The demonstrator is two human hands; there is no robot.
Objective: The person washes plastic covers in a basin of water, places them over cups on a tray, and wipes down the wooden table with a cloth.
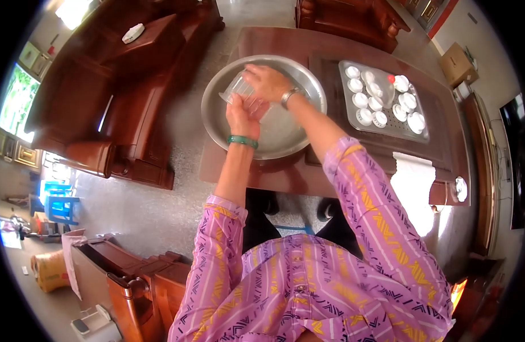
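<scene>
A wide metal basin (210,122) stands on the dark wooden table in front of me. Over its left half, my left hand (242,117) grips a clear ribbed container (235,87) from below. My right hand (268,84) is closed on the same container from above, partly covering it. The container is tilted, and whether it is glass or plastic I cannot tell. At the basin's bottom the surface looks pale and shiny; any water in it is hard to make out. A green bangle circles my left wrist and a metal band my right.
Right of the basin, a metal tray (348,112) bears several white cups (360,100) and a clear vessel (378,84) near a red knob. White paper (413,179) hangs over the table's front edge. Wooden seats (74,114) stand left; a blue stool (59,202) is farther back.
</scene>
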